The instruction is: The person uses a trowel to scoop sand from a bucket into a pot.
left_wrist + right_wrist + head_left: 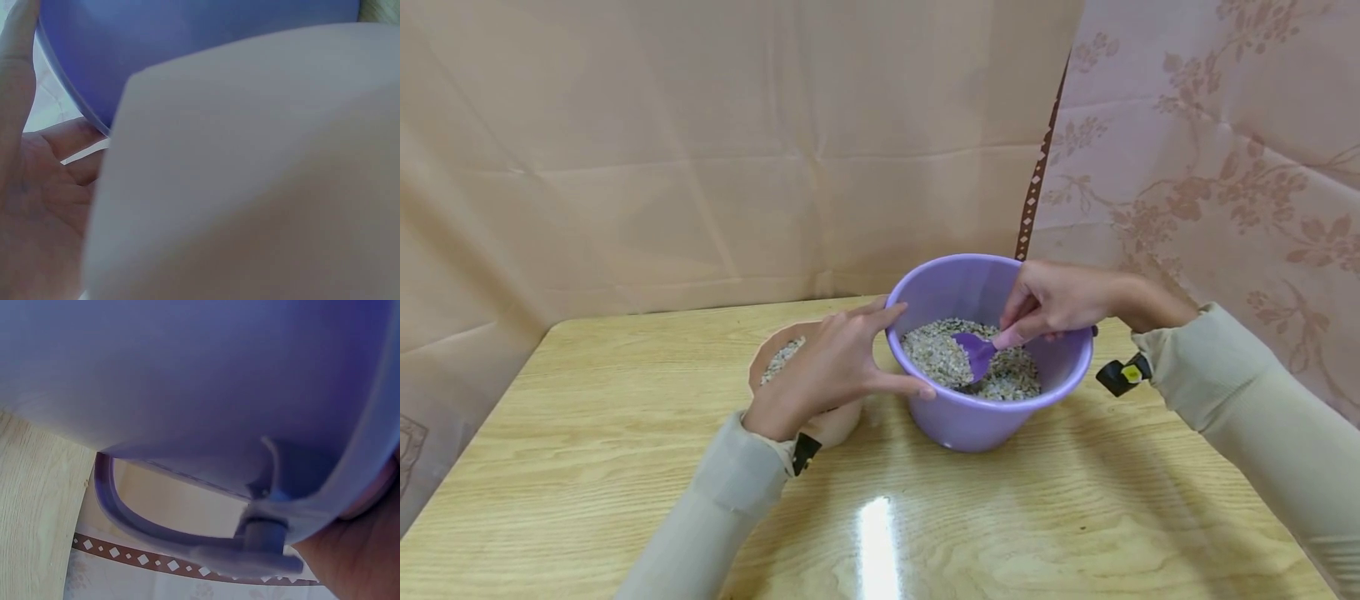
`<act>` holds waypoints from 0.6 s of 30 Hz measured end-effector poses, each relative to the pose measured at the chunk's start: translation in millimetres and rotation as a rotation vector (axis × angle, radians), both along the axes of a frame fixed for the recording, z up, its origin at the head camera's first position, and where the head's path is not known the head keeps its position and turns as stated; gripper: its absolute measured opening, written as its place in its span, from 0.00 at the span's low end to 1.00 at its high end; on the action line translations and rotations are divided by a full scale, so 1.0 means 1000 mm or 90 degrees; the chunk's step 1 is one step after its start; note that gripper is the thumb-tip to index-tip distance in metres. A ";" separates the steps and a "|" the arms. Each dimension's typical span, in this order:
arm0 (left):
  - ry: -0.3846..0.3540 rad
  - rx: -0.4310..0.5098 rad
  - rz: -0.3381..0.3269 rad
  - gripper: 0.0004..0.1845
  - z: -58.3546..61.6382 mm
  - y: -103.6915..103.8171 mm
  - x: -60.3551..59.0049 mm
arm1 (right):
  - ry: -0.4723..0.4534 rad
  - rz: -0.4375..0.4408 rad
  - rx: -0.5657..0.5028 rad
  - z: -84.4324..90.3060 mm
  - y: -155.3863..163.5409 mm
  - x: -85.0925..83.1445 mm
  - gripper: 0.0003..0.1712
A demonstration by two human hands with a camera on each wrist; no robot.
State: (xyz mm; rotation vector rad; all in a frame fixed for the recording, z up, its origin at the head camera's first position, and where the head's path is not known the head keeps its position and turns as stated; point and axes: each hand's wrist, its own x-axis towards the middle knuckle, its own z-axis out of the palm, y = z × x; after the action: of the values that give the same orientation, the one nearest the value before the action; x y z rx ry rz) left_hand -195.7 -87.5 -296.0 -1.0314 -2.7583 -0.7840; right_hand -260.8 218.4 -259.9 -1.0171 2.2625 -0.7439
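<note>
A purple bucket point(973, 425) stands on the table, partly filled with pale, gravel-like grains point(940, 354). Inside it, my right hand point(1056, 304) grips the handle of a purple scoop point(976, 354), whose blade sits in the grains. My left hand point(835, 358) rests against the bucket's left rim, thumb and fingers spread along it and fairly straight. Under that hand and wrist is a beige container point(838, 427) holding similar grains point(782, 360), partly hidden by the hand. Its pale wall point(250, 150) fills much of the left wrist view.
The bucket's curved carrying handle point(156, 531) hangs off its outside in the right wrist view. The wood-grain table point(625, 433) backs onto a beige cloth point(700, 167). A floral cloth point(1225, 167) hangs at the right.
</note>
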 end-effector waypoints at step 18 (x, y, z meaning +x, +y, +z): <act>-0.001 -0.002 0.005 0.57 0.000 0.001 0.001 | -0.019 -0.006 -0.030 0.001 0.004 0.000 0.05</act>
State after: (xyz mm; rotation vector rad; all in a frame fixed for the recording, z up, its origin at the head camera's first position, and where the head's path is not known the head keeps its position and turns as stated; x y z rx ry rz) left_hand -194.5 -86.7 -295.5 -1.0202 -2.7640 -0.7794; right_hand -261.3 222.4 -258.6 -1.0107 2.2349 -0.8148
